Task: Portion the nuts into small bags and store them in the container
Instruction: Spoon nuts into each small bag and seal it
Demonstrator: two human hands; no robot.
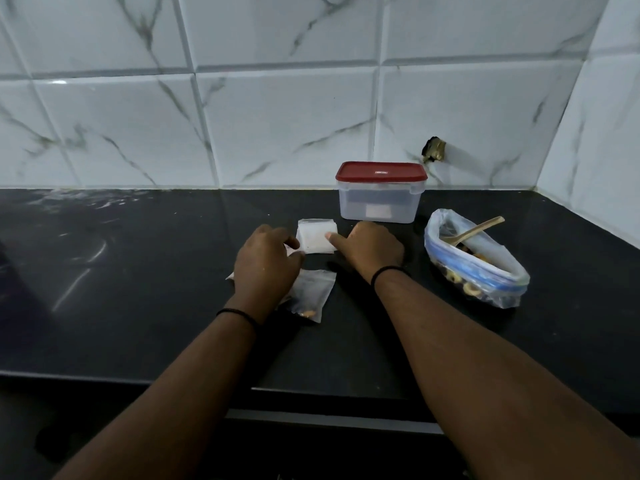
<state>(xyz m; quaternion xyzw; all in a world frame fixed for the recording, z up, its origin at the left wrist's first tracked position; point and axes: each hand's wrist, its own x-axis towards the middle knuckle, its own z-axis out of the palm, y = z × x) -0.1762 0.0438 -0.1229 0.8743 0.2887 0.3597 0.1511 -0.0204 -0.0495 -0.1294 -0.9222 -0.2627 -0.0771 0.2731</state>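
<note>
A person's two hands meet at a stack of empty small zip bags (317,240) lying flat at the centre of a black countertop (138,289). The left hand (268,263), fingers curled, touches the stack's near-left corner; whether it pinches a bag cannot be told. The right hand (372,249) rests at the stack's 3 o'clock edge, thumb laid on the plastic and fingers folded under, hidden from view. At 6 o'clock from the stack, partly under the left wrist, lies a small bag with a few nuts (311,297) in its bottom. At 1 o'clock stands a clear storage container (379,206), its red lid (381,172) on, close to the marble-patterned tile wall (277,116). At 3 o'clock, past the right hand, a large open zip bag of mixed nuts (479,266) holds a wooden spoon (476,231). Each wrist wears a black band.
</note>
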